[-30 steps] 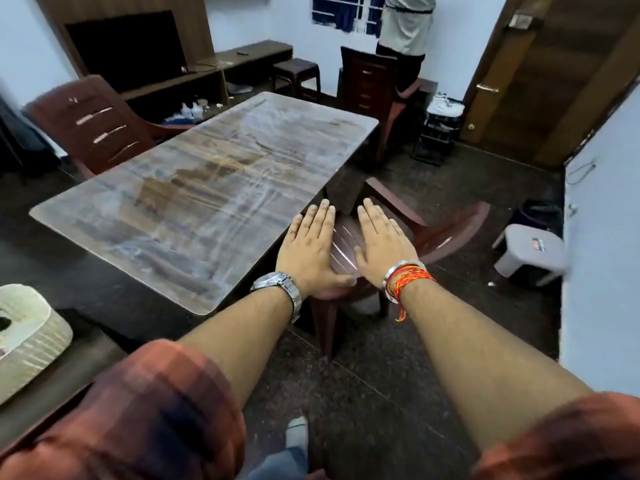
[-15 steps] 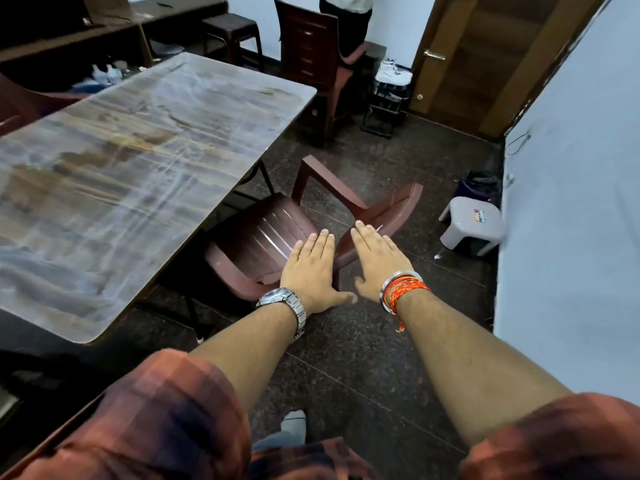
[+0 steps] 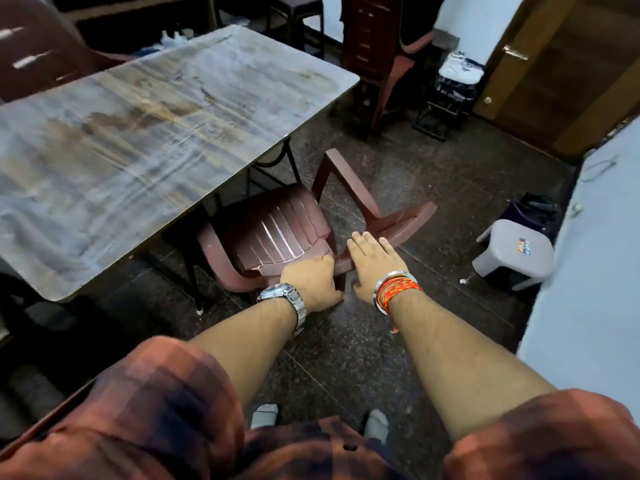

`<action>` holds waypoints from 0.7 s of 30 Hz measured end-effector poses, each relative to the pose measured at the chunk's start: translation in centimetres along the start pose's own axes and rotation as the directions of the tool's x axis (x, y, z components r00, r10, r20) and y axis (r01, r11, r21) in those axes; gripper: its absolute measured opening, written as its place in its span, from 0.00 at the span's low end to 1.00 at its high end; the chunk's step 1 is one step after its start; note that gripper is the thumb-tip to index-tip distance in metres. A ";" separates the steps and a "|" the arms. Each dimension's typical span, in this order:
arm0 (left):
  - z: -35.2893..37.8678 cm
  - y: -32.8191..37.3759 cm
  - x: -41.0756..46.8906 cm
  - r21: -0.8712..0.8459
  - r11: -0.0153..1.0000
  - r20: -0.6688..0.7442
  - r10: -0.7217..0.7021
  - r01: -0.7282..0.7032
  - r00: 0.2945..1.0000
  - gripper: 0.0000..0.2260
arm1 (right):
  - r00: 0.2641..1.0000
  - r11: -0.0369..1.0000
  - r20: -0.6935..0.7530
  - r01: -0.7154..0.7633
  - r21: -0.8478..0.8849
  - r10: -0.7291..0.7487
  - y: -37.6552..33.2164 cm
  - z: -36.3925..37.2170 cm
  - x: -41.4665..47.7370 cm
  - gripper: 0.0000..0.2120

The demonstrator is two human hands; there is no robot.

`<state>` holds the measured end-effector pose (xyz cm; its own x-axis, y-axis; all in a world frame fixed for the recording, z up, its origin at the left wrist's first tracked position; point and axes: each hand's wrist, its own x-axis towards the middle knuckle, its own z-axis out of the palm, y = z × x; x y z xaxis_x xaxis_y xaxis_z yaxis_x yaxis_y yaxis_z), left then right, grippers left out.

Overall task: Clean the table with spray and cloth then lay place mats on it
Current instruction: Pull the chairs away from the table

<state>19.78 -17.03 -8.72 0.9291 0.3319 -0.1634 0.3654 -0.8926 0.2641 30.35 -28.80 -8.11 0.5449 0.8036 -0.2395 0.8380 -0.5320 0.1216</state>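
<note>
The long table (image 3: 138, 150) has a wood-look top covered in pale streaks and fills the left half of the view. No spray, cloth or place mat is in sight. A brown plastic chair (image 3: 277, 230) stands partly tucked under the table's near right side. My left hand (image 3: 311, 280) is curled around the chair's near armrest corner. My right hand (image 3: 374, 265) lies flat beside it with the fingers stretched out over the chair's back edge, and holds nothing.
A second brown chair (image 3: 374, 46) stands at the table's far end and a third (image 3: 34, 57) at the far left. A white stool (image 3: 516, 254) sits by the right wall (image 3: 595, 271). A shoe rack (image 3: 450, 95) and a wooden door (image 3: 571, 64) are beyond.
Both hands have come down from over the table edge to the chair. My left hand has gone from flat to curled on the armrest; the right stays flat.
</note>
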 end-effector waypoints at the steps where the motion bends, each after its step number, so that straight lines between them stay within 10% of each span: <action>1: -0.1 0.6 0.4 0.003 0.999 -0.011 -0.036 0.036 0.999 0.18 | 0.999 0.999 -0.013 0.047 -0.008 -0.047 0.6 0.1 0.4 0.38; 11: 0.2 5.8 2.0 0.182 0.892 -0.083 -0.405 0.413 0.911 0.07 | 0.893 0.893 -0.047 0.443 -0.073 -0.447 6.6 0.1 2.7 0.21; 21: 1.3 7.7 3.2 0.174 0.866 -0.133 -0.451 0.469 0.882 0.07 | 0.814 0.808 -0.018 0.573 -0.137 -0.581 9.4 0.5 6.6 0.10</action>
<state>25.50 -23.28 -8.46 0.6627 0.7362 -0.1372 0.7419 -0.6703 -0.0134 41.77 -28.63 -8.98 -0.0425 0.9677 -0.2483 0.9934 0.0674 0.0928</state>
